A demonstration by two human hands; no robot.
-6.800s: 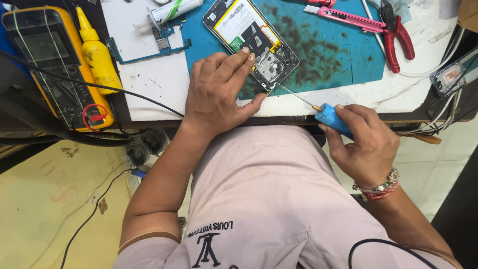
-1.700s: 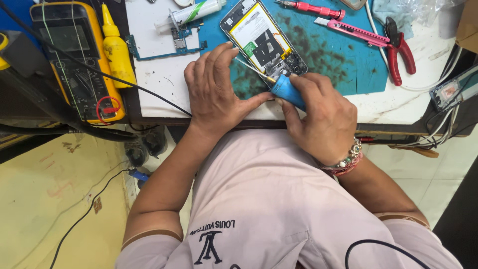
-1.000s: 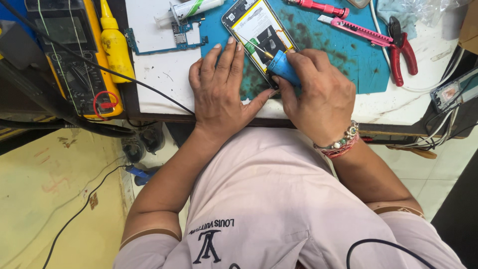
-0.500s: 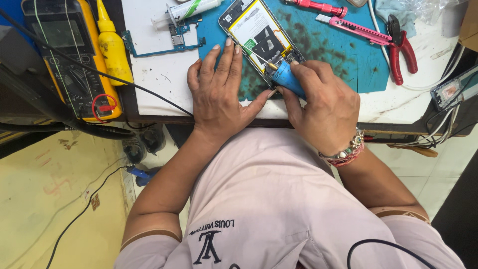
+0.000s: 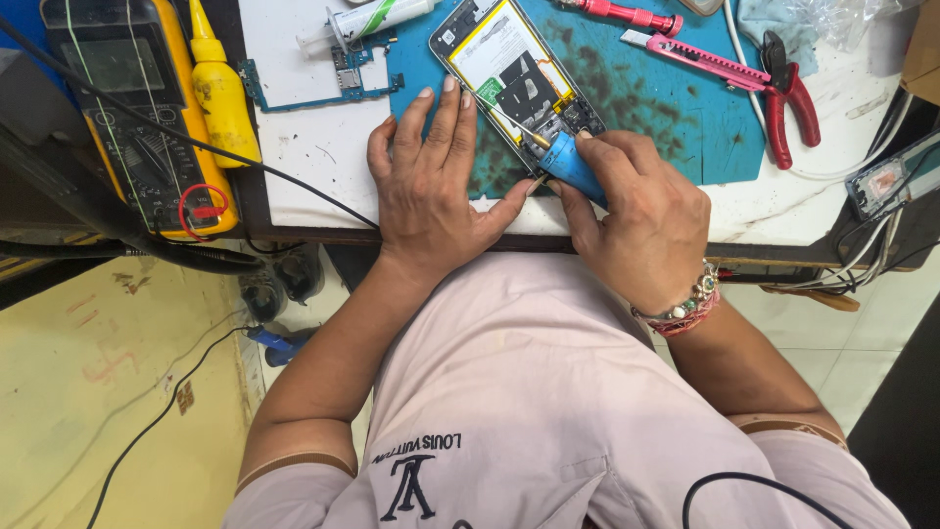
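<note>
Right hand (image 5: 641, 220) has shifted closer onto the phone (image 5: 519, 83), gripping a blue-handled tool (image 5: 573, 167). Left hand (image 5: 431, 186) lies open, flat beside the phone.

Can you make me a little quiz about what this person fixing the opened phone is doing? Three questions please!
1. Which hand holds the blue-handled tool?
2. True or false: the left hand lies flat on the work surface beside the opened phone.
3. Which colour is the squeeze bottle next to the multimeter: A) green, B) yellow, C) white?

Key
1. The right hand; its fingers wrap round the handle, and the metal tip points at the phone's lower end.
2. True.
3. B, yellow.
</note>
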